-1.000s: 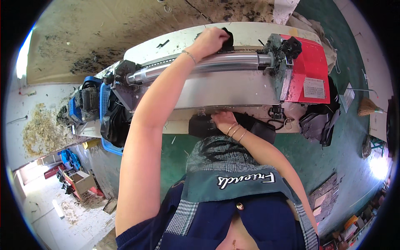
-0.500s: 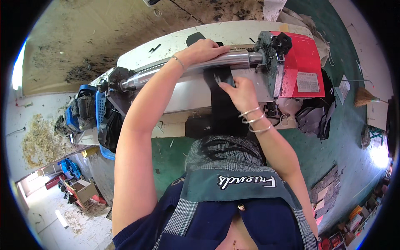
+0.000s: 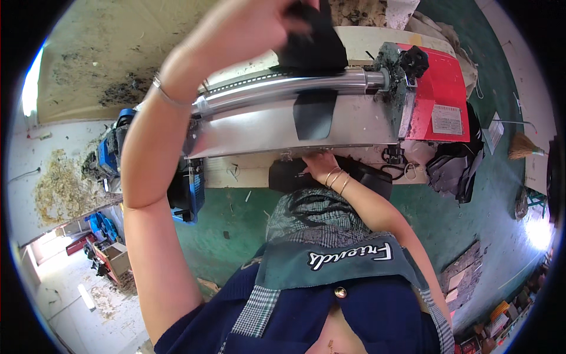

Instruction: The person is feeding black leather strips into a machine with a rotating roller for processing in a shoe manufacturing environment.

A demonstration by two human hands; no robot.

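My left hand, partly smeared by motion, is raised past the far side of a steel roller. Its fingers close on the upper end of a black leather-like piece. This piece runs down to the roller, and a dark flap shows on the near side, lying on the metal feed plate. Down at the machine's near edge, my right hand grips at a pile of black leather-like pieces, its fingertips partly hidden among them.
A red machine housing with a black knob stands at the roller's right end. Black sheets hang below it. A blue basket is at the left. A broom leans at the far right.
My left hand has lifted off the roller, up and away, pulling the black piece out on the far side. My right hand has let go of the strip and dropped to the pile near me.
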